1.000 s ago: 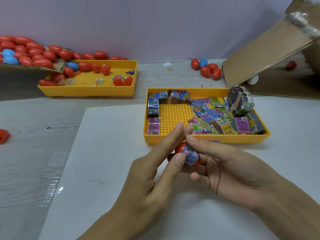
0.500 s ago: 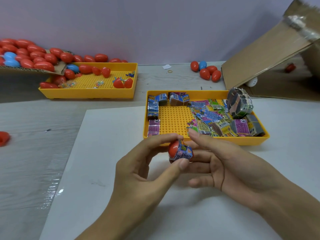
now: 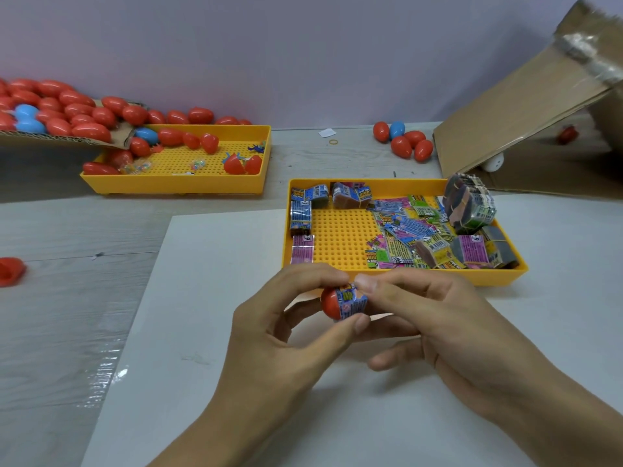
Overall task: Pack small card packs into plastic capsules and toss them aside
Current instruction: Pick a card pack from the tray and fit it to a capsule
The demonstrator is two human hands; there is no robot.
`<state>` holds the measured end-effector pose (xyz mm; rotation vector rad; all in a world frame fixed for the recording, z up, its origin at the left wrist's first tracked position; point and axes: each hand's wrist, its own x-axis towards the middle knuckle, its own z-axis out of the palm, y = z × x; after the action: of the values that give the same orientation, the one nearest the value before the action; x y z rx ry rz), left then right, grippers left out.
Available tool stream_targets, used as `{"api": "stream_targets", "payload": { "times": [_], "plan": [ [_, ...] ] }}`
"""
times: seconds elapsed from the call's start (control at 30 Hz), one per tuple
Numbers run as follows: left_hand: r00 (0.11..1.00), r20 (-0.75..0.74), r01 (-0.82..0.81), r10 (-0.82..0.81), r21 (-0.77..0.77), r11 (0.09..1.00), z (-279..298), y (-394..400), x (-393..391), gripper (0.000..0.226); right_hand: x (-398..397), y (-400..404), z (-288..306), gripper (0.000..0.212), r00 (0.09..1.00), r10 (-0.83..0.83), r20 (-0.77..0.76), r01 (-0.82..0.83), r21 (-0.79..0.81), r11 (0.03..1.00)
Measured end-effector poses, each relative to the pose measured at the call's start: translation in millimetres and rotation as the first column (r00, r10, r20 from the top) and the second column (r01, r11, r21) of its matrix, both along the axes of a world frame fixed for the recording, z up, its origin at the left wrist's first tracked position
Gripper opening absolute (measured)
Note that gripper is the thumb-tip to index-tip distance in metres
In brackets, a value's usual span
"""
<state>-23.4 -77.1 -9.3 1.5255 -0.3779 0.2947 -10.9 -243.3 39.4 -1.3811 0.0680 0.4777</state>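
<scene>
Nearest, over a matte white sheet (image 3: 209, 332) laid on the tabletop (image 3: 67, 315) of pale grey wood grain: left hand (image 3: 279, 345), thumb and forefinger curled round a glossy red capsule half (image 3: 332, 299), rounded end to the left. Seated in its open mouth, one small card pack (image 3: 352, 301), a folded blue printed wrapper with red and yellow markings; its print is too small to read. Right hand (image 3: 435, 328), forefinger and thumb pinching the pack's right end, remaining fingers loosely curled below. Just behind the hands, on the sheet: yellow plastic tray (image 3: 505, 276), rectangular, floor perforated in a regular grid, holding loose card packs (image 3: 408, 230) in blue, green, yellow and pink foil with barcodes; a purple pack (image 3: 302, 247) at the front left corner carries a numeral that looks like "9". At the tray's right end, a banded bundle of packs (image 3: 470, 205) standing tilted. Far left edge of the tabletop: a lone red capsule piece (image 3: 10, 271). Further back left: second yellow tray (image 3: 175, 187), same perforated make, with red capsule halves (image 3: 241, 163), small clear-wrapped items and a corrugated cardboard flap (image 3: 60, 139) overhanging it, heaped with smooth egg-shaped red capsules (image 3: 84, 112) and a few blue ones (image 3: 25, 112). Back centre: a cluster of closed capsules (image 3: 404, 143), four red and one blue, beside a rubber band (image 3: 333, 141) and a paper scrap (image 3: 327, 132). Right rear: brown cardboard box (image 3: 522, 106), flap raised, clear tape on its edge.
</scene>
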Motion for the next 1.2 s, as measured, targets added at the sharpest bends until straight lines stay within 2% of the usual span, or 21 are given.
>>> {"api": "stream_targets", "payload": {
  "times": [0.13, 0.23, 0.33, 0.4, 0.47, 0.6, 0.73, 0.9, 0.97, 1.03, 1.13, 1.2],
  "plan": [
    [1.000, -0.016, -0.008, 0.008, -0.006, 1.000, 0.4, 0.8, -0.4, 0.038, 0.4, -1.8, -0.2, 0.032, 1.000, -0.001, 0.005, 0.000, 0.019, 1.000],
    [0.996, -0.088, -0.040, 0.034, -0.067, 0.997, 3.9, -1.6, -1.6, 0.047, 1.4, -4.0, -2.4, 0.033, 0.990, -0.025, 0.140, 0.025, 0.003, 1.000],
    [0.981, -0.179, -0.106, 0.080, -0.140, 0.984, 6.6, -0.4, 0.0, 0.036, 2.5, -6.3, -5.0, 0.036, 0.941, -0.042, 0.337, 0.072, -0.078, 0.994],
    [0.981, -0.181, -0.096, 0.071, -0.134, 0.986, 6.8, 0.8, 1.3, 0.022, 2.8, -7.5, -5.4, 0.034, 0.899, -0.002, 0.438, 0.073, -0.143, 0.987],
    [0.984, -0.165, -0.093, 0.072, -0.125, 0.988, 7.1, 0.9, 1.3, 0.018, 3.0, -8.5, -5.9, 0.033, 0.873, 0.031, 0.487, 0.072, -0.191, 0.979],
    [0.977, -0.187, -0.129, 0.106, -0.116, 0.985, 9.5, 1.2, 1.5, 0.014, 3.1, -7.5, -5.5, 0.030, 0.889, 0.014, 0.457, 0.071, -0.167, 0.983],
    [0.958, -0.269, -0.132, 0.095, -0.123, 0.984, 12.4, 0.3, 0.3, 0.026, 2.8, -3.8, -3.0, 0.023, 0.916, -0.013, 0.401, 0.078, -0.147, 0.986],
    [0.934, -0.344, -0.160, 0.096, -0.162, 0.974, 10.5, 2.1, 0.0, 0.031, 1.3, -3.9, -1.6, 0.024, 0.906, -0.083, 0.415, 0.147, -0.123, 0.982],
    [0.912, -0.390, -0.223, 0.127, -0.213, 0.951, 8.1, 2.8, 2.1, 0.035, -0.7, -7.8, 4.0, 0.023, 0.847, -0.136, 0.514, 0.249, -0.158, 0.955],
    [0.899, -0.406, -0.277, 0.162, -0.241, 0.930, 6.0, 2.3, 4.6, 0.033, 0.8, -15.3, 16.8, 0.023, 0.737, -0.158, 0.657, 0.389, -0.223, 0.894],
    [0.881, -0.423, -0.320, 0.214, -0.199, 0.926, -1.7, -1.4, 6.5, 0.027, 13.7, -40.4, 51.3, 0.019, 0.461, 0.028, 0.887, 0.631, -0.349, 0.693],
    [0.869, -0.457, -0.296, 0.189, -0.172, 0.940, -8.2, -2.8, 9.2, 0.028, 26.2, -64.6, 80.5, 0.017, 0.305, 0.102, 0.947, 0.746, -0.304, 0.593]
  ]
}}
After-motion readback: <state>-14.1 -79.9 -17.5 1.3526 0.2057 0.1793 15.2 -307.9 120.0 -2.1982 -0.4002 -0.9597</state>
